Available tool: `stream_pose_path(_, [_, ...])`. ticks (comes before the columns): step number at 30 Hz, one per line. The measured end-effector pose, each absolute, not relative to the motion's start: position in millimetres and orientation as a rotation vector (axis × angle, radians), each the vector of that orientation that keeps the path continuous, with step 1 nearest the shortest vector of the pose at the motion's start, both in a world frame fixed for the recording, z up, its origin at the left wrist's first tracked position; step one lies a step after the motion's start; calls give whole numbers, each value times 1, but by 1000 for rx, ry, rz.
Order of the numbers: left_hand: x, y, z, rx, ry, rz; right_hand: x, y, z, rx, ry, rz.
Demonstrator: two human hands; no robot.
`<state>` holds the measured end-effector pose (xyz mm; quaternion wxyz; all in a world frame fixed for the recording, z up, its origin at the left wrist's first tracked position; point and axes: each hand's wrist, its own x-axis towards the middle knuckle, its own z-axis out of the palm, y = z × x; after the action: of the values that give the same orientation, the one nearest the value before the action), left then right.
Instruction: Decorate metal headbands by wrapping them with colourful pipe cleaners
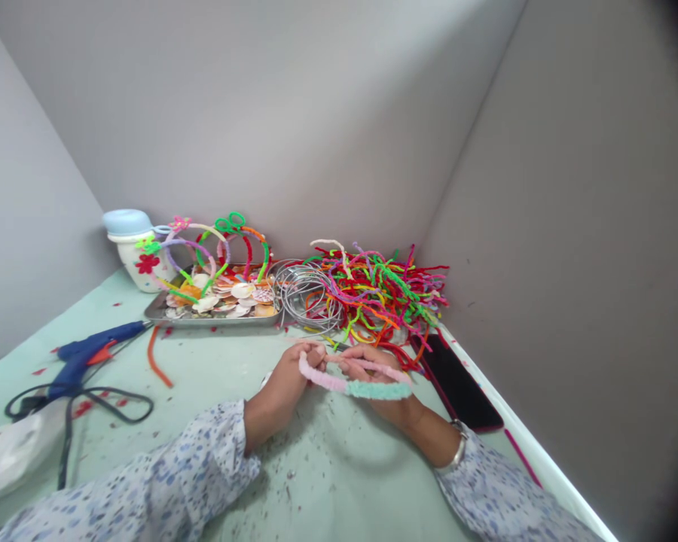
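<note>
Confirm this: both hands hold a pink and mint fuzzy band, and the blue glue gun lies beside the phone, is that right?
No, the head view shows the blue glue gun at the left, away from the phone. The left hand and right hand do hold the fuzzy band.

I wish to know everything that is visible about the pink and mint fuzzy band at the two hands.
The fuzzy band bends in an open curve, its covering soft-looking like pipe cleaner: pale pink toward the left, mint along the near side, pink again behind. It is held above the table, the fingers of the left hand and right hand touching it. Its ends are unclear.
</note>
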<state>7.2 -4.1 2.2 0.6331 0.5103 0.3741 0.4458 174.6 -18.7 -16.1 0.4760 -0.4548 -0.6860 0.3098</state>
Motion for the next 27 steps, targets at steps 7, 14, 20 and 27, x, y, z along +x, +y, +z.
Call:
stream_pose_path(7, [5, -3, -2, 1134, 856, 964, 176, -18, -19, -1083, -1693, 745])
stream_pose_path(14, [6, -2, 2, 1248, 929, 960, 175, -16, -17, -1110, -1713, 682])
stream_pose_path(20, [6, -3, -1, 1231, 874, 983, 176, -12, -22, -1136, -1714, 700])
stream_pose_path(27, [3, 1, 5, 960, 768, 832, 178, -12, -23, -1104, -1708, 733])
